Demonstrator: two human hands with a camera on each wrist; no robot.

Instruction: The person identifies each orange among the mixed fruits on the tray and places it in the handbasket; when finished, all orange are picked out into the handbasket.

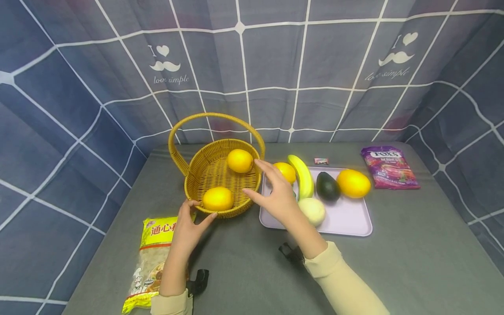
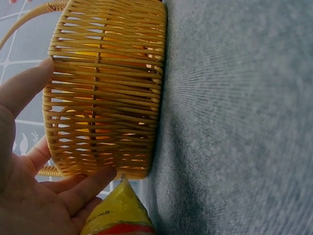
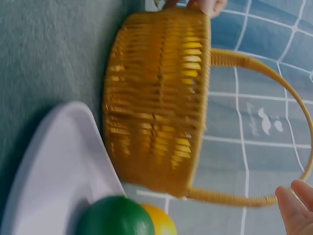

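Note:
A woven basket (image 1: 232, 213) with a tall handle holds two orange-yellow oval fruits, one fruit (image 1: 239, 160) toward the back right and another fruit (image 1: 218, 199) at the near side. My left hand (image 1: 188, 227) rests against the basket's near-left rim. Its thumb touches the rim and its fairly straight fingers lie along the woven side (image 2: 107, 98). Over the right rim, my right hand (image 1: 278, 197) is spread with thumb and fingers apart and nothing between them. In the right wrist view its fingertips (image 3: 293, 198) show beside the handle (image 3: 234, 197).
Right of the basket, a pale lilac tray (image 1: 350, 221) bears a banana (image 1: 302, 177), an avocado (image 1: 328, 187), a pale round fruit (image 1: 313, 211) and orange-yellow fruits (image 1: 353, 183). A yellow pasta bag (image 1: 151, 262) lies left, a purple candy bag (image 1: 390, 167) far right. A small wrapped sweet (image 1: 320, 161) lies behind the tray.

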